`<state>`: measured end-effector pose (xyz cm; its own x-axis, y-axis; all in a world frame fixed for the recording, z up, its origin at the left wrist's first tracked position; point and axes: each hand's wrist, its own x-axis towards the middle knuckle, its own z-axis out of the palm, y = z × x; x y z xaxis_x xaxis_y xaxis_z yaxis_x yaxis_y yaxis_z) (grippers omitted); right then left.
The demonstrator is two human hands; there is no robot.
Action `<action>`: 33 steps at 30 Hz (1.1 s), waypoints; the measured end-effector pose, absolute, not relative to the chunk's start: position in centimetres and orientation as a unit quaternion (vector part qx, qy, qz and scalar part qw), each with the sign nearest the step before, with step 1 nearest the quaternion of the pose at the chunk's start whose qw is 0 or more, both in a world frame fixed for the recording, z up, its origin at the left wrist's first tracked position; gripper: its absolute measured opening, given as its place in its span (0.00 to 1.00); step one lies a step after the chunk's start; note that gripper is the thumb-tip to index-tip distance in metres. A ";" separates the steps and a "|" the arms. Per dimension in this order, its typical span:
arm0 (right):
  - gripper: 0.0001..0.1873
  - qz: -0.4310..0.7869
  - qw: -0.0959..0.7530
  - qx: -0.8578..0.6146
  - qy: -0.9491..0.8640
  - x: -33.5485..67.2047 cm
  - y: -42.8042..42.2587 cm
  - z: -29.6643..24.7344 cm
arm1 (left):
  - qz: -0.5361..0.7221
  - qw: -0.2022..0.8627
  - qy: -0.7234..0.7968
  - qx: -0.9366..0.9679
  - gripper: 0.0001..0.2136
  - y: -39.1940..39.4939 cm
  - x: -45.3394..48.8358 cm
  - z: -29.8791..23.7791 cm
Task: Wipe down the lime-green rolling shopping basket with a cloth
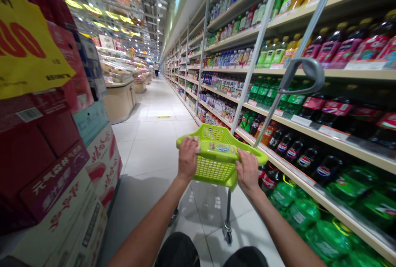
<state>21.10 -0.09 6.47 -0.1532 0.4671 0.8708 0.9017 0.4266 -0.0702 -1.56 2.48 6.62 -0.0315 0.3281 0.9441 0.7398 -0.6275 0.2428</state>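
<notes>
A lime-green shopping basket [216,166] on a wheeled frame stands in front of me in a supermarket aisle. My left hand [187,157] is closed over the left part of the basket's near rim. My right hand [247,172] grips the right part of the same rim, fingers curled over it. A grey pull handle [305,73] on two metal rods rises from the basket toward the upper right. One small caster [228,236] shows below on the tiled floor. The basket looks empty through its mesh.
Shelves of soft-drink bottles [309,151] run along the right. Stacked red and white cartons [62,176] with a yellow price sign [27,48] fill the left. The tiled aisle [154,135] stretches ahead, with a person [156,69] far down it and display counters [119,93] at left.
</notes>
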 end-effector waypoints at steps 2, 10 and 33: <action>0.21 -0.251 0.443 -0.477 -0.716 21.2 -0.1 6.4 | -0.573 0.171 -0.324 -0.733 0.13 1.6 1.0 6.6; 0.21 -0.225 0.459 -0.453 -0.730 21.9 0.0 6.2 | -0.591 0.192 -0.360 -0.696 0.15 2.1 -1.4 6.2; 0.22 -0.205 0.477 -0.465 -0.717 21.6 -0.5 6.3 | -0.494 0.251 -0.260 -0.791 0.13 0.6 6.0 6.6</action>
<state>21.61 -0.51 6.27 -0.1118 0.4711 0.8750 0.8623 0.4837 -0.1502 6.03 0.55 6.59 0.3775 0.1625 0.9116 0.6589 -0.7389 -0.1411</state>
